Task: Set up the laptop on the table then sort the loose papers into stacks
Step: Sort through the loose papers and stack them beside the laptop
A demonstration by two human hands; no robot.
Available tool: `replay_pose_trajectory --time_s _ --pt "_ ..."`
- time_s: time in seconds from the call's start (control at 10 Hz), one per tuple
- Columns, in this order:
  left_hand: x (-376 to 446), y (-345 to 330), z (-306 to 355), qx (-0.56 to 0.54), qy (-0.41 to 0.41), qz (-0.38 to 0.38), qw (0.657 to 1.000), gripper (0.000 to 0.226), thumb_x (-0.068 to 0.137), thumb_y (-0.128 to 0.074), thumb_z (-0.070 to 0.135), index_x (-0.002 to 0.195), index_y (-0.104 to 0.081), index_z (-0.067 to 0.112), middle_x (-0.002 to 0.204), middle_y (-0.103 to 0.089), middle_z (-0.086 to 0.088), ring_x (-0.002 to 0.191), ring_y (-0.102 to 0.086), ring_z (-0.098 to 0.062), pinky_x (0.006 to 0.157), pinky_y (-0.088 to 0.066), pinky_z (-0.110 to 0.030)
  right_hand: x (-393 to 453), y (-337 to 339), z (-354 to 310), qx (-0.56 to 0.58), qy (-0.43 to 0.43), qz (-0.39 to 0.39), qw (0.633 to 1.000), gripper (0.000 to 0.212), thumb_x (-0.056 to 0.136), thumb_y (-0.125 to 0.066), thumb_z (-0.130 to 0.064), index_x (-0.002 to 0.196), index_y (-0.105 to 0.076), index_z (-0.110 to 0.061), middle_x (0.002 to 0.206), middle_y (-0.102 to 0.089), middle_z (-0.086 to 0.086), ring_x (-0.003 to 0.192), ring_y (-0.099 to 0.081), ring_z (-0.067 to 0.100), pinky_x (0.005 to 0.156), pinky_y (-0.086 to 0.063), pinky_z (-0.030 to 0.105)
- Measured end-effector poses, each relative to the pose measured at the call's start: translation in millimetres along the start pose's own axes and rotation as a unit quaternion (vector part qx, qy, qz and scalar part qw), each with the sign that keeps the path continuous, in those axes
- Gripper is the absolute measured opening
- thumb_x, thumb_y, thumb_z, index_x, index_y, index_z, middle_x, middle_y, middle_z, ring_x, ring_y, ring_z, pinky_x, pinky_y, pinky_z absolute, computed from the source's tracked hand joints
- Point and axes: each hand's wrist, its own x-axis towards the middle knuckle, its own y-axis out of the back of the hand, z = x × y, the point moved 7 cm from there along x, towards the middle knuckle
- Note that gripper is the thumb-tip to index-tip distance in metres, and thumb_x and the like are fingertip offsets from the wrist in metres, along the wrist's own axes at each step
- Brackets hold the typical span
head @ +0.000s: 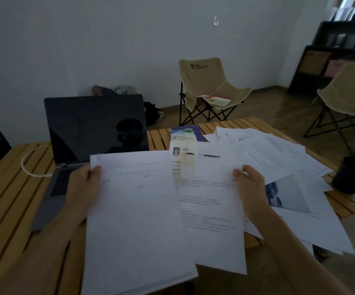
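Left hand (85, 184) grips a sheaf (138, 220) by its left edge, thumb on top. Right hand (251, 188) pinches a printed sheet (208, 199) at its right edge; sheaf overlaps it. Both are held above the table (8, 188). Laptop (95, 126) stands open behind left hand, screen dark, cable (26, 167) plugged in. Loose papers (278, 154) are scattered at right, cup (353, 175) beside them, booklet (186, 133) behind.

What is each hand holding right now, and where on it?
Left hand pinches the white paper sheaf at its upper left edge; right hand pinches the photo-headed printed sheet at its right edge.
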Motion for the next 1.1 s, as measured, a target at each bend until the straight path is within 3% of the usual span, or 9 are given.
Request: replay_pose_trajectory --time_s 0.1,0.2,0.3,0.4,0.5,0.6,0.8,1.0,1.1 --pt "-1 -12 -5 -0.028 0.032 -0.003 0.999 0.035 0.096 -0.058 0.024 0.083 -0.058 -0.009 0.07 -0.054 -0.017 0.059 -0.046 -0.019 0.055 -0.037 -0.029 11 38 -39 -0.044 0.081 0.086 0.992 0.02 0.099 -0.053 -0.017 0.08 -0.056 -0.01 0.07 -0.05 0.004 0.064 -0.047 0.019 0.055 -0.038 0.026" --pt "-1 -18 -7 -0.066 0.047 -0.006 0.997 0.043 0.093 -0.063 0.027 0.08 -0.05 -0.012 0.066 -0.046 -0.017 0.059 -0.043 -0.02 0.054 -0.036 -0.031 23 92 -72 0.065 0.116 0.157 0.979 0.019 0.096 -0.055 -0.026 0.077 -0.055 -0.021 0.071 -0.05 -0.001 0.06 -0.048 0.013 0.06 -0.042 0.029" --pt "-6 -27 -5 -0.111 0.077 -0.029 0.99 0.037 0.092 -0.066 0.028 0.084 -0.059 -0.008 0.07 -0.052 -0.024 0.063 -0.051 -0.026 0.057 -0.047 -0.039 38 106 -69 0.082 0.057 0.116 0.988 0.017 0.097 -0.052 -0.027 0.08 -0.054 -0.026 0.078 -0.053 -0.005 0.056 -0.056 0.002 0.072 -0.048 0.031" --pt "-16 -40 10 -0.164 0.1 -0.078 0.978 0.027 0.089 -0.07 0.027 0.088 -0.069 -0.001 0.087 -0.066 -0.026 0.076 -0.065 -0.043 0.072 -0.056 -0.059 14 56 -57 0.004 0.003 0.057 0.998 0.025 0.101 -0.047 -0.013 0.077 -0.052 -0.018 0.075 -0.052 0.002 0.056 -0.054 0.009 0.063 -0.039 0.025" --pt "-25 -53 25 -0.211 0.118 -0.121 0.963 0.023 0.089 -0.071 0.024 0.091 -0.073 0.001 0.098 -0.07 -0.024 0.085 -0.068 -0.037 0.078 -0.058 -0.053 -6 -4 -28 -0.014 0.018 -0.004 1.0 0.019 0.098 -0.05 -0.007 0.081 -0.056 -0.002 0.075 -0.055 0.016 0.059 -0.045 0.017 0.058 -0.036 0.027" --pt "-35 -61 33 -0.233 0.13 -0.15 0.952 0.031 0.088 -0.071 0.026 0.092 -0.069 -0.005 0.088 -0.069 -0.018 0.076 -0.064 -0.028 0.067 -0.055 -0.037 -14 -35 -13 -0.023 -0.005 -0.069 0.997 0.023 0.099 -0.054 -0.013 0.079 -0.057 -0.002 0.073 -0.058 0.008 0.066 -0.05 0.02 0.058 -0.038 0.027" --pt "-46 -71 40 -0.265 0.165 -0.182 0.932 0.033 0.085 -0.073 0.013 0.088 -0.055 -0.015 0.088 -0.064 -0.029 0.072 -0.063 -0.036 0.073 -0.056 -0.054 -24 -69 7 0.136 -0.111 -0.163 0.971 0.013 0.096 -0.063 -0.016 0.087 -0.057 -0.008 0.089 -0.071 0.007 0.074 -0.071 0.019 0.056 -0.056 0.03" --pt "-56 -82 51 -0.313 0.157 -0.21 0.913 0.043 0.093 -0.062 0.03 0.101 -0.06 -0.012 0.087 -0.068 -0.023 0.07 -0.065 -0.03 0.063 -0.057 -0.038 -15 -62 18 0.175 -0.137 -0.161 0.962 0.024 0.095 -0.062 -0.009 0.117 -0.068 -0.013 0.111 -0.074 0.011 0.099 -0.071 0.036 0.081 -0.059 0.053" --pt "-59 -87 59 -0.348 0.158 -0.241 0.892 0.033 0.1 -0.051 0.028 0.111 -0.069 0.001 0.105 -0.071 -0.02 0.088 -0.067 -0.032 0.077 -0.057 -0.042 -14 -60 20 0.197 -0.155 -0.167 0.954 0.024 0.098 -0.055 -0.009 0.117 -0.069 -0.011 0.113 -0.073 0.013 0.101 -0.069 0.037 0.083 -0.058 0.054"
